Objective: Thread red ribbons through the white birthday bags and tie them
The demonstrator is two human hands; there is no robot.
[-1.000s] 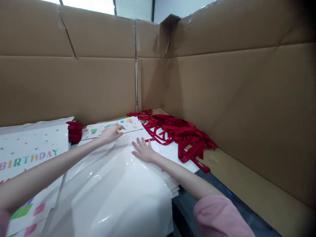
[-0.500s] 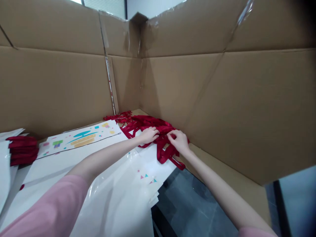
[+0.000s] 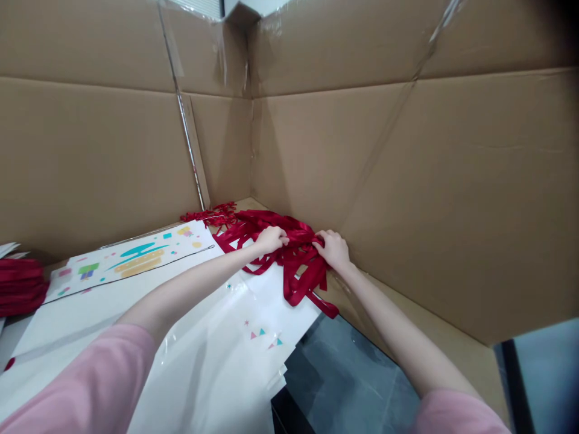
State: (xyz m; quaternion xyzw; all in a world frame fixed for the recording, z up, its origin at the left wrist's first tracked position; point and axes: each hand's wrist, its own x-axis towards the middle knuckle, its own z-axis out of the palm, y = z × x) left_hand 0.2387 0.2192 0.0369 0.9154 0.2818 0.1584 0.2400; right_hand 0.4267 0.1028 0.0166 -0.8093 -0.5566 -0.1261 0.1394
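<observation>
Cardboard corner: red ribbons (image 3: pixel 294 253) under both hands.

The fingers (image 3: pixel 281 239) of the left hand (image 3: pixel 270 239) dig into the red ribbons (image 3: pixel 294 253), so their tips are hidden. The right hand (image 3: pixel 333 249) curls into the same pile, and it is hard to tell which strand each hand pinches. Both arms run off the bottom edge, and only pink sleeves (image 3: pixel 81 386) show there. Another red bundle (image 3: pixel 20 286) is cut off by the left edge. The printed sheet (image 3: pixel 131 260) has small colored shapes, perhaps letters, too tiny to read. The clear plastic (image 3: pixel 208 361) partly covers the white sheets under it.
</observation>
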